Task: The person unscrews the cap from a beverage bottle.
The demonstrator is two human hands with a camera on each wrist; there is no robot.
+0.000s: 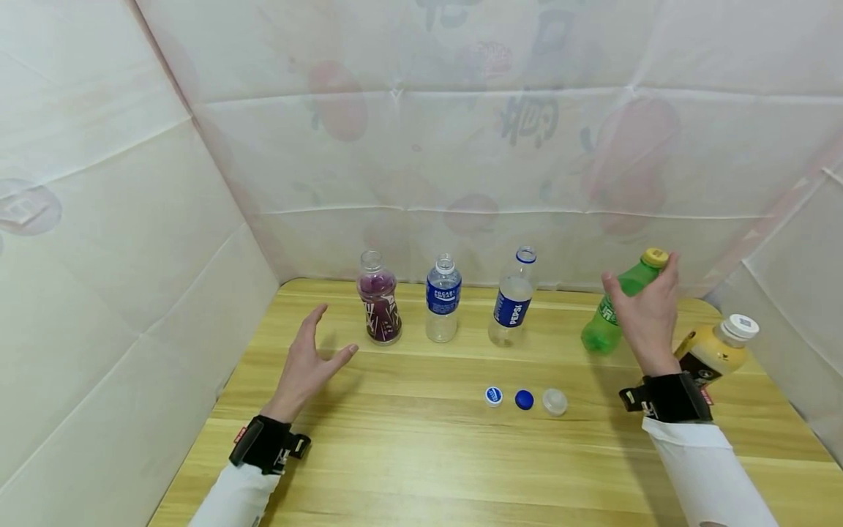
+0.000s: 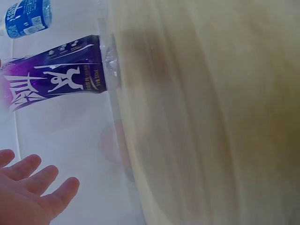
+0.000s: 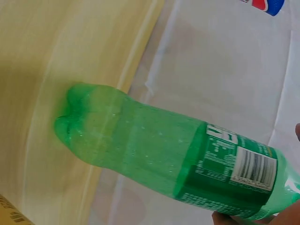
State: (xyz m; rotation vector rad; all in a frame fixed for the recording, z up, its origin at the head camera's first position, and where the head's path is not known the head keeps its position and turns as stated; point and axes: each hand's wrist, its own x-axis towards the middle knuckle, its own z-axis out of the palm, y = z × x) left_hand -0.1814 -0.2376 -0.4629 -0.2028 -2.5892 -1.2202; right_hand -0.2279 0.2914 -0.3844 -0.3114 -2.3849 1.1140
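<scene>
Right hand (image 1: pixel 648 322): thumb and fingers spread wide around the upper part of the green bottle (image 1: pixel 601 331), thumb apart from it; whether the other fingers make contact cannot be determined. The green bottle, yellow cap fitted, stands on the counter (image 1: pixel 421 454) between the Pepsi bottle (image 1: pixel 510 311) and the yellow-drink bottle (image 1: pixel 718 351). Left hand (image 1: pixel 306 372): empty, fingers extended, near the uncapped purple bottle (image 1: pixel 382 311).

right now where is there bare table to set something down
Bare tabletop lies between the left hand and loose white cap, in front of the purple bottle. Crowded: the right hand, green bottle and yellow bottle bunch together.
</scene>
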